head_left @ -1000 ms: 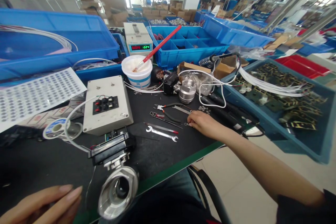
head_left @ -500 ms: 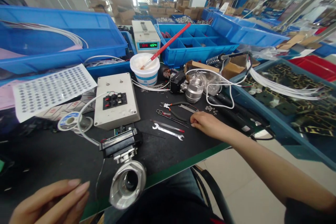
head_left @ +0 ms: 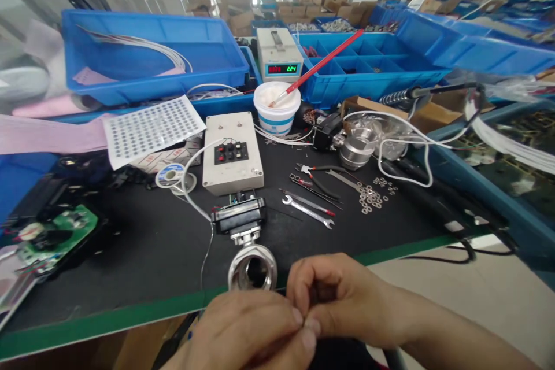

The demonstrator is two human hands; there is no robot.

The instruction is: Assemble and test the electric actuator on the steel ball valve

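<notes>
My left hand (head_left: pixel 251 329) and my right hand (head_left: pixel 342 298) meet at the bottom of the view, just in front of the bench's green edge (head_left: pixel 130 312). Both have their fingers curled, and the fingertips pinch together where the hands touch; what they pinch is too small to make out. Right behind them a steel valve body (head_left: pixel 252 269) with a black actuator box (head_left: pixel 240 215) on top lies on the black mat. A scatter of small washers (head_left: pixel 372 196) lies further right on the mat, near a wrench (head_left: pixel 307 212) and pliers (head_left: pixel 318 176).
A white switch box (head_left: pixel 232 153), a solder spool (head_left: pixel 170 175), a white tub with a red brush (head_left: pixel 277 107), a second valve (head_left: pixel 356 150) and a soldering iron (head_left: pixel 416 92) stand behind. Blue bins ring the bench. A green circuit board (head_left: pixel 56 234) lies at left.
My right hand left the washers and came back to the near edge. My left hand rose to meet it, and both now pinch together. The view swung left.
</notes>
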